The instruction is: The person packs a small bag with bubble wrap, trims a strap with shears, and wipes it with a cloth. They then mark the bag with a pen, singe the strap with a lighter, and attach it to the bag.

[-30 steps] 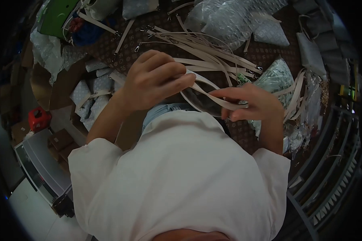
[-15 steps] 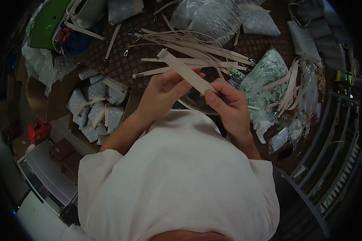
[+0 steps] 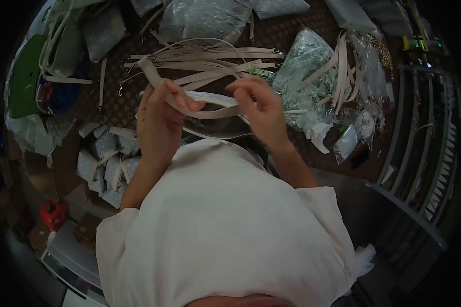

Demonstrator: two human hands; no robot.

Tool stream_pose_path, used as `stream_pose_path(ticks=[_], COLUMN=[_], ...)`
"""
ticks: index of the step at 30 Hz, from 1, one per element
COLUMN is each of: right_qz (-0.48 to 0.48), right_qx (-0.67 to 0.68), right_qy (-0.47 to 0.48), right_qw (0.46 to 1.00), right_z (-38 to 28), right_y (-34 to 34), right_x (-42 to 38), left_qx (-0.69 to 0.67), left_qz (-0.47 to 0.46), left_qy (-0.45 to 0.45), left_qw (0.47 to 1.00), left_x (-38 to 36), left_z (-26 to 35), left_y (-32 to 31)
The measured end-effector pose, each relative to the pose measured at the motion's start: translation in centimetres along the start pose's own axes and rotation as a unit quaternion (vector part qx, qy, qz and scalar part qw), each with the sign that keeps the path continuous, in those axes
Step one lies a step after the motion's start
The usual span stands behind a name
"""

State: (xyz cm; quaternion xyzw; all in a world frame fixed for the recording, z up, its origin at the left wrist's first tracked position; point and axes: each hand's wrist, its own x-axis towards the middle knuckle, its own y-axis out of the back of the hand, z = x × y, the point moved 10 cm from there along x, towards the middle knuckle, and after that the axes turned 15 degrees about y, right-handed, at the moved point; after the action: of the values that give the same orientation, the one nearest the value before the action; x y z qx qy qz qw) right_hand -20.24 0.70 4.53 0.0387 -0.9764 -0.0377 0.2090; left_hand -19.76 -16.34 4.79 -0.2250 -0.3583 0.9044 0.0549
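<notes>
My left hand (image 3: 161,115) is closed around a flat beige strap (image 3: 215,112). One end of the strap sticks up beyond the fingers, while the rest bows rightward in front of me. On the right, my right hand (image 3: 264,110) has bent fingers, and the strap runs in behind its thumb; its grip there is partly hidden. Just below the hands, against my shirt, lies the curved rim of something dark, mostly hidden. Beyond them, several beige straps with metal clips (image 3: 210,64) lie in a loose pile on the brown patterned table cover (image 3: 120,94).
Plastic-wrapped goods (image 3: 205,20) lie at the back. Clear bags (image 3: 307,71) and more straps (image 3: 340,71) are at right. A box of grey patterned pouches (image 3: 107,148) stands lower left, near a red container (image 3: 54,212). A metal rack (image 3: 420,133) stands far right.
My view has shifted, so the table things appear farther left. My hands have moved apart; the strap, stretched straight between them before, now bends in a curve, and my right hand's fingers have curled differently.
</notes>
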Motion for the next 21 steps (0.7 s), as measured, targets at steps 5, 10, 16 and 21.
stream_pose_path(ticks=[5,10,16,21], right_qz=[0.016,-0.197,-0.137,-0.224], right_qx=[-0.316,-0.374,-0.434,-0.462], right_qy=[-0.111,-0.068,-0.051,0.065], right_qw=[0.942,0.903,0.889,0.856], right_z=[12.0,17.9,12.9,15.3], right_y=[10.9,8.5,7.9,4.3], right_x=[0.1,-2.7,-3.7,-6.9], left_qx=[-0.084,-0.068,-0.049,-0.009], left_qz=[-0.051,-0.060,-0.038,-0.083], left_qy=[0.066,0.107,0.012,0.003], left_qw=[0.993,0.990,0.998,0.996], left_x=[1.0,0.6,0.1,0.3], left_z=[-1.2,-2.0,0.2,-0.6], left_y=[0.5,-0.9,-1.0,-1.7])
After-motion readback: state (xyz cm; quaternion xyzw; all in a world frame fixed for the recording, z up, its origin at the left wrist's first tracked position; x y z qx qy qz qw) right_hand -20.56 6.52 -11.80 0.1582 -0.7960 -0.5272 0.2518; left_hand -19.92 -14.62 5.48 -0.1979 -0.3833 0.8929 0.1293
